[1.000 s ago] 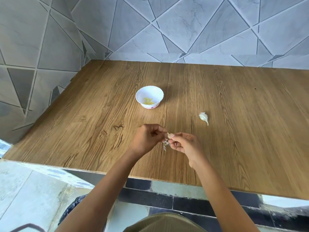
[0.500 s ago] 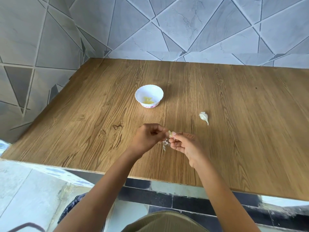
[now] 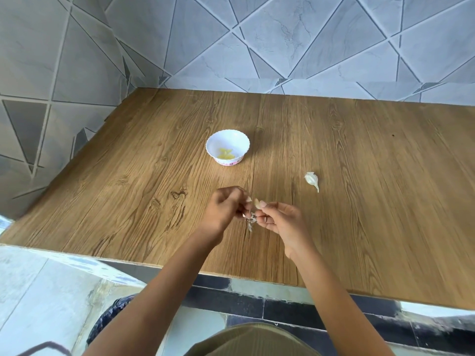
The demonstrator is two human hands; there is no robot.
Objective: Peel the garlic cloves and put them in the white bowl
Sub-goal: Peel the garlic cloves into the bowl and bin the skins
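Change: the left hand (image 3: 226, 209) and right hand (image 3: 279, 219) stay over the near middle of the counter (image 3: 385, 201); nothing else has moved.
Left hand: fingers curled, pinching the garlic clove (image 3: 256, 202) from the left.
Right hand: thumb and forefinger pinch the same clove from the right.
Garlic clove: just above the counter, pale end pointing up and away; loose skin (image 3: 250, 223) hangs below.
Spare clove (image 3: 311, 179): lies to the right, long axis diagonal, thin tail toward the near right.
White bowl (image 3: 227, 140): beyond the hands, well apart, peeled cloves (image 3: 226, 154) inside.
Room: bare wood all round; near edge under the forearms, tiled wall (image 3: 282, 42) at far and left sides.
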